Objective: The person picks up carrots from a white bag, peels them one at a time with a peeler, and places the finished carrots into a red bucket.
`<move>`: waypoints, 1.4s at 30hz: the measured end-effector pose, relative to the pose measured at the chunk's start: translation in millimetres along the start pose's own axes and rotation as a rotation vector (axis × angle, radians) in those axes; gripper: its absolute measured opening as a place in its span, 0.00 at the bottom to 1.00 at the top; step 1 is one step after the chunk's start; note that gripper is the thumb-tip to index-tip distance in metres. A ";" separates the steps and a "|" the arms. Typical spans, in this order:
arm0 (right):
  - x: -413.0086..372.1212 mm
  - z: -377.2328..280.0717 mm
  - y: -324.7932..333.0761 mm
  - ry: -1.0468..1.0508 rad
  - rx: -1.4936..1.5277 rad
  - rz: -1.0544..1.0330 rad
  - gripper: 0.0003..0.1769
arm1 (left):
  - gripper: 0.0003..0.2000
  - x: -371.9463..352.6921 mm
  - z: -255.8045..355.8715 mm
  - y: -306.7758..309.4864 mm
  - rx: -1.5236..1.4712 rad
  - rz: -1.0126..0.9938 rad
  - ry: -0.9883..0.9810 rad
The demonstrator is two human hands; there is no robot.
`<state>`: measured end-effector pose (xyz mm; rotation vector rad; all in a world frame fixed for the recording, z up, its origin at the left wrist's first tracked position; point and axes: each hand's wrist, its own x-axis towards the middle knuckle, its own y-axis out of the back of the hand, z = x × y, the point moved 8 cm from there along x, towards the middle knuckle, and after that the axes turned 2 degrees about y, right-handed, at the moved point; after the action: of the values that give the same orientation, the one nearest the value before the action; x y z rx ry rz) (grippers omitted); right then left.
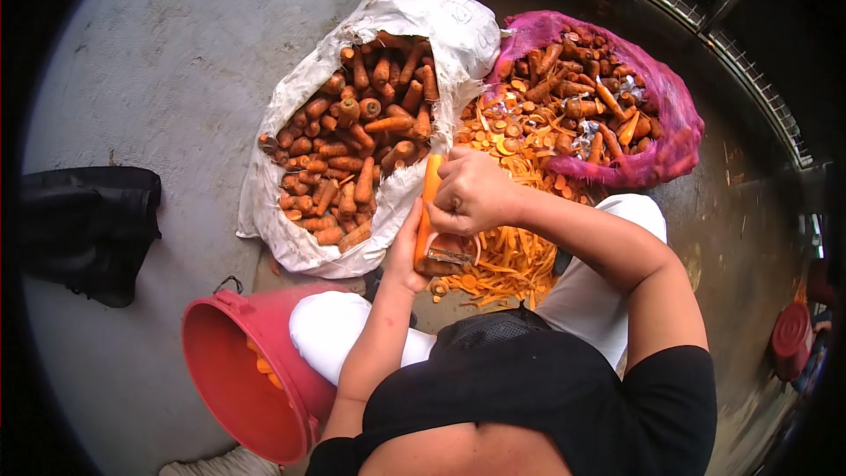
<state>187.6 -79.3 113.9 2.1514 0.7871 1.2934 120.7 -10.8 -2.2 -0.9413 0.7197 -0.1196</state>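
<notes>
My left hand [407,251] holds a carrot [431,183] from below, its peeled orange end pointing up toward the sacks. My right hand [474,190] grips a peeler [448,251] pressed against the carrot's lower part. Directly under the hands lies a heap of orange peelings [509,260] on the floor. A white sack [300,238] full of unpeeled carrots lies open just left of the hands.
A pink mesh sack [674,137] with carrots and cut ends lies at the upper right. A red bucket [231,361] holding a few orange pieces stands by my left knee. A black bag [88,229] sits at the left on the concrete floor. A metal grate [749,62] runs along the right.
</notes>
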 end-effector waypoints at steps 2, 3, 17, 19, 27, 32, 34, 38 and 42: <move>0.2 2.0 1.0 0.021 -0.002 0.041 0.19 | 0.22 -2.2 0.8 0.1 0.022 0.047 -0.022; 0.3 4.4 2.4 0.032 -0.003 0.061 0.20 | 0.22 -3.4 1.9 3.0 0.054 0.082 -0.037; -29.9 161.0 30.7 -0.663 -0.527 0.083 0.23 | 0.28 -21.8 8.3 -3.2 0.189 -0.019 -0.115; -22.2 143.5 31.0 -0.742 -0.280 0.126 0.24 | 0.29 -14.1 8.2 4.3 0.100 -0.014 -0.117; -4.9 11.9 2.2 -0.148 -0.003 0.007 0.15 | 0.24 5.5 -2.3 19.5 -0.046 0.029 -0.007; -6.5 -4.8 1.6 -0.023 -0.032 0.035 0.18 | 0.23 0.8 -4.8 -0.8 -0.019 0.029 -0.004; -5.7 1.7 3.1 -0.027 -0.041 0.068 0.19 | 0.23 -1.3 -4.8 -2.1 0.037 0.007 -0.010; -6.2 64.1 19.9 -0.244 -0.335 0.128 0.20 | 0.25 -9.9 -14.5 2.1 0.170 0.040 0.002; -24.7 143.7 20.8 -0.493 -0.607 -0.101 0.21 | 0.26 -14.5 -15.7 -13.0 0.144 -0.075 0.029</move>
<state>311.9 -129.1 52.6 1.7816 0.2470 0.7597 102.8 -23.9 9.4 -0.8305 0.6933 -0.2481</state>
